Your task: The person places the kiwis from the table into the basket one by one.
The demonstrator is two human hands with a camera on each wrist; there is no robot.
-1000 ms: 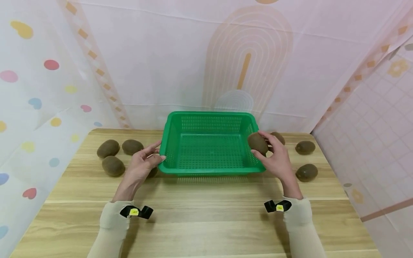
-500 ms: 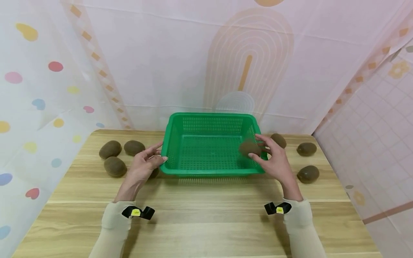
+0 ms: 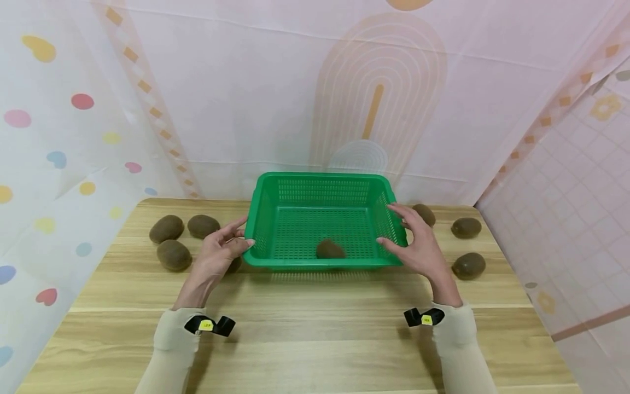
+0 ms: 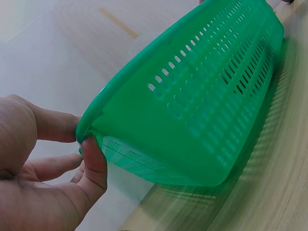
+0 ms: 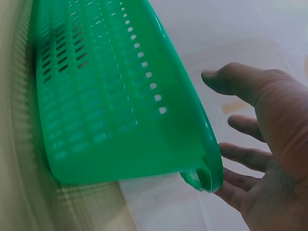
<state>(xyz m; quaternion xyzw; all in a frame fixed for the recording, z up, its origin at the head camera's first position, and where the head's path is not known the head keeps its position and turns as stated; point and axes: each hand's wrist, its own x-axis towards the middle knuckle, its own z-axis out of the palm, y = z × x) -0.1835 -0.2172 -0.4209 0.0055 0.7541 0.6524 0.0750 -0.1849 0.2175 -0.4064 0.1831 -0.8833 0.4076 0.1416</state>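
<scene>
A green plastic basket (image 3: 325, 262) with slotted walls stands on the table. My left hand (image 3: 219, 249) pinches its left rim between thumb and fingers, which the left wrist view shows close up at the basket's corner (image 4: 89, 115). One brown kiwi (image 3: 330, 249) lies on the basket floor near the front wall, partly hidden by the rim. Over the right rim my right hand (image 3: 417, 246) hovers with thumb and fingers spread apart and nothing between them. In the right wrist view the right hand's thumb (image 5: 231, 79) is clear of the rim.
Left of the basket lie several kiwis (image 3: 166, 229), one partly hidden behind my left wrist. On the right are three more: a kiwi (image 3: 424, 214) behind my right hand, a kiwi (image 3: 466, 227) farther right and a nearer kiwi (image 3: 469, 266). A patterned cloth (image 3: 246, 109) hangs behind the table.
My right hand has let go of the kiwi it held over the right rim. That kiwi has moved left and down into the basket. My left hand keeps its hold on the rim.
</scene>
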